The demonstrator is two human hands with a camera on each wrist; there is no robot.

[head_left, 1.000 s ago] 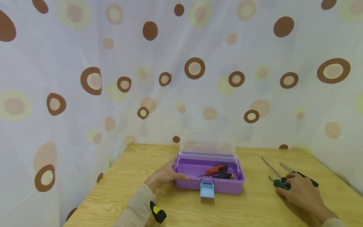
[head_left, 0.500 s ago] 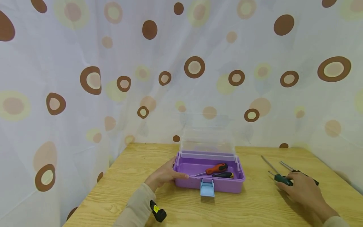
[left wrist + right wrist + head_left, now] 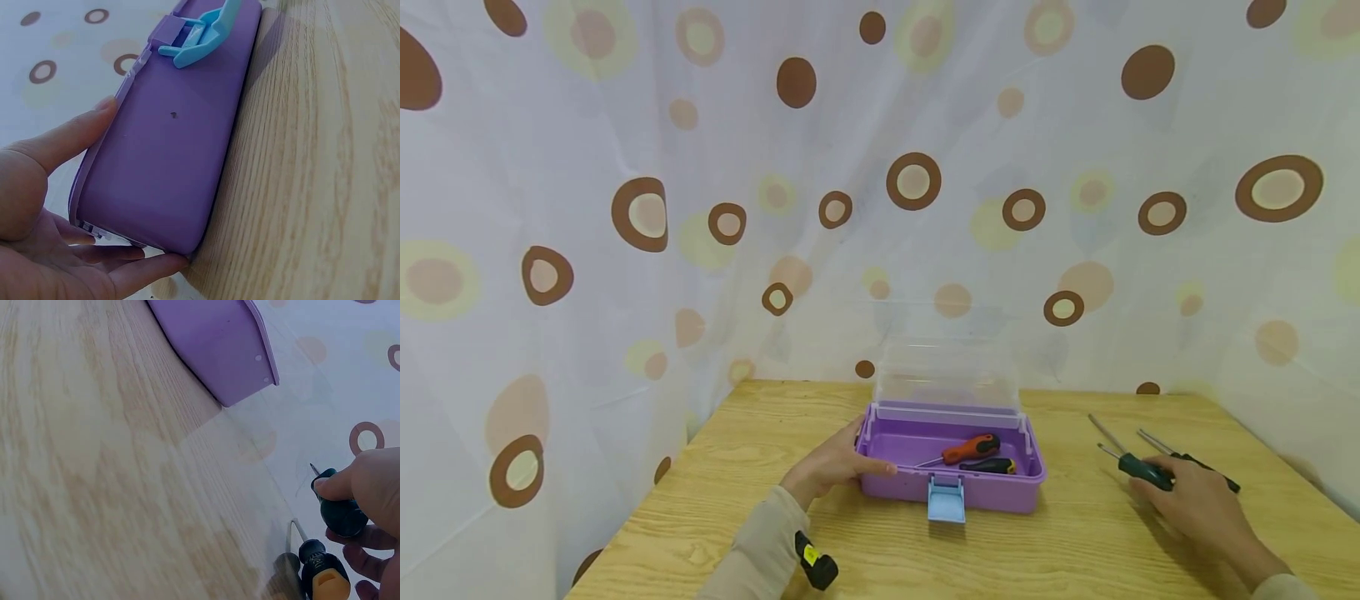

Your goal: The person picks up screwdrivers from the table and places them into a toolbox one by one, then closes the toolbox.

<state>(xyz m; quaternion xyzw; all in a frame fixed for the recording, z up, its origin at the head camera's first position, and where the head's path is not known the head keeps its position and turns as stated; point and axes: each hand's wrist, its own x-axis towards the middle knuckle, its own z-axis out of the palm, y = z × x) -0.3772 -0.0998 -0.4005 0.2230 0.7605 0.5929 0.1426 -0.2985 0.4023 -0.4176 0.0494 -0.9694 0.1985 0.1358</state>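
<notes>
My left hand [image 3: 831,467] grips the left end of an open purple toolbox [image 3: 1000,493], thumb on the front rim. In the left wrist view its other fingers touch the end wall of the box. My right hand [image 3: 1202,504] pinches a green-handled screwdriver [image 3: 1145,472] between thumb and fingers, its tip pointing toward the box. Below it in the right wrist view is a screwdriver with a black and yellow handle [image 3: 322,575]. A black-handled screwdriver [image 3: 1221,477] lies partly hidden behind the right hand. An orange-and-black screwdriver [image 3: 972,448] and a black-and-yellow one [image 3: 990,466] lie inside the box.
A clear lid [image 3: 947,375] stands raised behind the box, and a light-blue latch [image 3: 946,502] hangs down in front. The wooden table [image 3: 1045,558] meets a spotted curtain [image 3: 820,250] at the back and left.
My right hand has taken up the green-handled screwdriver; its handle has risen and come slightly left, over another screwdriver's shank. The left hand and toolbox have stayed put.
</notes>
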